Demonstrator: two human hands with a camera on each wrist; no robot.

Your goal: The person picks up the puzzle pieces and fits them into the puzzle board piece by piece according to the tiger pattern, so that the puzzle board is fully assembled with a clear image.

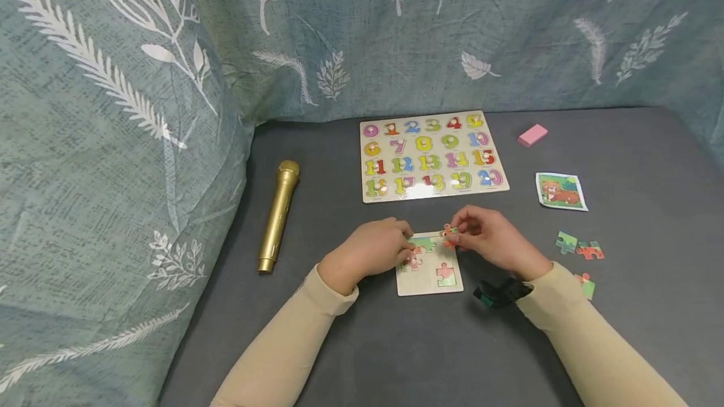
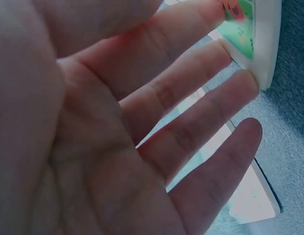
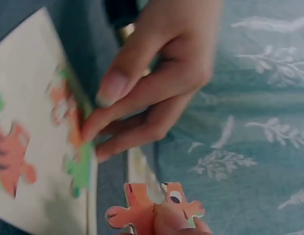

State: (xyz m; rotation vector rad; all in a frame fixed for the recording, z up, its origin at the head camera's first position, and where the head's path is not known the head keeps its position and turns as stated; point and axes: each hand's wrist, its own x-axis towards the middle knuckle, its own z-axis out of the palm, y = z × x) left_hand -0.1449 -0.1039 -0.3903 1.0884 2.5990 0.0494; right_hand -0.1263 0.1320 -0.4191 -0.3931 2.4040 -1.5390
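A small wooden puzzle board (image 1: 421, 284) lies in front of me with several jigsaw pieces set inside its frame, one orange-and-green piece (image 1: 445, 274) at its lower right. My left hand (image 1: 370, 249) reaches over the board's left side, its fairly straight fingers touching the edge and the pieces there; in the left wrist view the fingertips (image 2: 247, 81) meet the pale rim. Between thumb and fingers my right hand (image 1: 491, 236) pinches an orange jigsaw piece (image 3: 138, 203) with a printed eye, over the board's upper right corner. Part of that piece is hidden by the thumb.
Loose jigsaw pieces (image 1: 565, 242) lie to the right, below a bear picture card (image 1: 561, 192). A pink eraser-like block (image 1: 533, 135) sits farther back. Behind the board is a number puzzle (image 1: 435, 162); a gold microphone (image 1: 278, 215) lies left. A patterned curtain (image 1: 351, 30) borders the table.
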